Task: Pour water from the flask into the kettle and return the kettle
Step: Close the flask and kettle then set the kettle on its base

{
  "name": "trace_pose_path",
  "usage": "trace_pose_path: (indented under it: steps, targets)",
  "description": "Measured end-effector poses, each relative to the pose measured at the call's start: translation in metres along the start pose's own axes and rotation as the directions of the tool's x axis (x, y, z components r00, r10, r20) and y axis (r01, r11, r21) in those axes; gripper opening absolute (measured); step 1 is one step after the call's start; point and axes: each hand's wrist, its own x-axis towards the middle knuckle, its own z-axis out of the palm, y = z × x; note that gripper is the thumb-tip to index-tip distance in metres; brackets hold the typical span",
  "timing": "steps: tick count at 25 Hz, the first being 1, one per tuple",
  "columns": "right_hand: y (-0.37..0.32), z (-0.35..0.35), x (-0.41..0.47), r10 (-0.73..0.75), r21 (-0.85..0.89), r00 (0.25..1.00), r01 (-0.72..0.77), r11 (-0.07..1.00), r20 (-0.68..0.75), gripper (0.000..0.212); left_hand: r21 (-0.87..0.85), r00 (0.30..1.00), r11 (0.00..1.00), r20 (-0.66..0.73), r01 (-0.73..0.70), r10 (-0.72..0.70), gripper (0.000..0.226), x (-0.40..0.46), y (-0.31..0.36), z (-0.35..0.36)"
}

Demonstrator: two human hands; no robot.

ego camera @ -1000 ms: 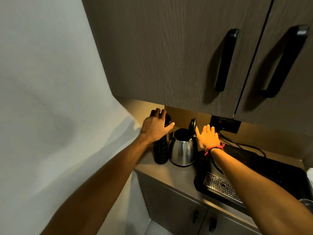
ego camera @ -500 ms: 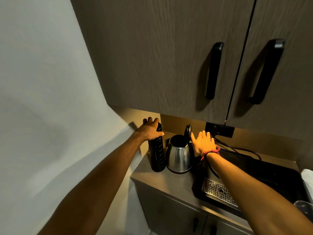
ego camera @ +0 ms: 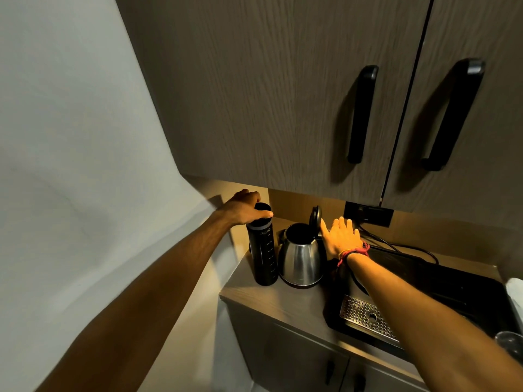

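A tall black flask (ego camera: 262,253) stands upright on the counter's left end, against the wall corner. My left hand (ego camera: 244,207) is closed around its cap from above. Right beside it stands a steel kettle (ego camera: 300,261) with its black lid (ego camera: 315,217) flipped up, the mouth open and dark. My right hand (ego camera: 341,236) is flat with fingers spread, its fingertips at the raised lid, just right of the kettle; a red thread band circles the wrist.
A black tray (ego camera: 452,292) with a perforated metal drip grille (ego camera: 368,316) fills the counter's right part. A wall socket (ego camera: 368,213) with cables sits behind. Dark wall cabinets with black handles (ego camera: 362,114) hang low overhead. A glass (ego camera: 509,342) stands at the far right.
The view has tilted up and back a little. My left hand has shifted from the flask's side onto its cap. My right hand stays at the kettle's lid.
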Motion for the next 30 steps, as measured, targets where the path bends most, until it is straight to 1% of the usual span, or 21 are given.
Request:
trace_pose_path:
  steps: [2, 4, 6, 8, 9, 10, 12, 14, 15, 17, 19, 20, 22, 24, 25, 27, 29, 30]
  targets:
    - [0.000, 0.000, 0.000, 0.000, -0.011, 1.000, 0.000, 1.000, 0.003, 0.062, -0.116, 0.996, 0.991, 0.057, -0.066, 0.073, 0.065, 0.000, 0.002, -0.005]
    - [0.000, 0.000, 0.000, 0.001, -0.017, 1.000, -0.001, 1.000, 0.002, 0.062, -0.179, 0.990, 0.981, 0.098, -0.078, 0.096, 0.073, -0.003, 0.003, -0.009]
    - [0.000, 0.001, 0.000, 0.001, -0.015, 1.000, -0.001, 1.000, -0.002, 0.062, -0.119, 0.997, 0.992, 0.055, -0.047, 0.054, 0.072, -0.004, 0.003, -0.011]
    - [0.000, 0.001, 0.000, -0.001, -0.008, 1.000, 0.001, 1.000, 0.000, 0.063, 0.029, 1.000, 0.999, -0.004, -0.017, 0.017, 0.073, -0.004, -0.001, -0.010]
    - [0.001, 0.001, 0.001, -0.002, -0.009, 1.000, 0.002, 1.000, 0.001, 0.063, 0.081, 1.000, 0.996, -0.006, -0.026, 0.027, 0.074, -0.003, -0.002, -0.008]
    - [0.001, 0.001, 0.001, -0.002, -0.011, 1.000, 0.002, 1.000, 0.003, 0.064, 0.078, 0.999, 0.996, 0.017, -0.044, 0.043, 0.075, -0.004, -0.002, -0.008]
    - [0.001, 0.001, 0.001, -0.001, -0.014, 1.000, 0.001, 1.000, 0.000, 0.063, -0.034, 0.994, 0.997, 0.087, -0.068, 0.071, 0.074, -0.003, -0.002, -0.010]
    - [0.001, 0.001, 0.001, -0.003, -0.017, 1.000, 0.003, 1.000, -0.006, 0.063, -0.072, 0.988, 0.994, 0.120, -0.088, 0.096, 0.077, -0.004, -0.001, -0.013]
    - [0.001, 0.001, 0.001, -0.004, -0.018, 1.000, 0.004, 1.000, -0.009, 0.063, -0.065, 0.989, 0.993, 0.107, -0.097, 0.104, 0.077, -0.005, 0.001, -0.013]
    - [0.001, 0.001, 0.001, -0.010, -0.016, 1.000, 0.010, 1.000, -0.014, 0.063, -0.001, 0.991, 0.991, -0.005, -0.134, 0.134, 0.073, -0.007, 0.009, -0.009]
    - [0.001, 0.002, 0.002, -0.007, -0.007, 1.000, 0.007, 1.000, -0.012, 0.063, 0.128, 0.967, 0.969, -0.116, -0.213, 0.228, 0.069, -0.010, 0.024, -0.001]
    - [0.001, 0.002, 0.003, -0.005, -0.004, 1.000, 0.005, 1.000, -0.007, 0.062, 0.179, 0.947, 0.947, -0.136, -0.267, 0.293, 0.069, -0.011, 0.034, 0.003]
    - [-0.001, 0.001, 0.003, -0.019, -0.007, 1.000, 0.019, 1.000, 0.012, 0.061, 0.250, 0.892, 0.884, -0.125, -0.395, 0.434, 0.067, -0.015, 0.059, 0.016]
    - [-0.003, -0.001, 0.003, -0.092, -0.043, 0.996, 0.093, 0.995, 0.024, 0.059, 0.344, 0.839, 0.809, -0.094, -0.477, 0.535, 0.060, -0.017, 0.080, 0.034]
    - [-0.005, -0.002, 0.003, -0.140, -0.075, 0.990, 0.142, 0.987, 0.028, 0.059, 0.394, 0.834, 0.788, -0.086, -0.473, 0.544, 0.057, -0.017, 0.088, 0.044]
    - [-0.009, -0.003, 0.004, -0.202, -0.107, 0.979, 0.204, 0.973, 0.032, 0.060, 0.433, 0.866, 0.811, -0.122, -0.393, 0.485, 0.058, -0.017, 0.095, 0.060]
    - [-0.012, -0.002, 0.008, -0.239, -0.115, 0.970, 0.241, 0.964, 0.034, 0.061, 0.390, 0.901, 0.861, -0.150, -0.325, 0.408, 0.069, -0.017, 0.094, 0.071]
    - [-0.014, -0.001, 0.011, -0.248, -0.104, 0.968, 0.251, 0.962, 0.037, 0.062, 0.366, 0.914, 0.878, -0.139, -0.310, 0.381, 0.076, -0.018, 0.092, 0.074]
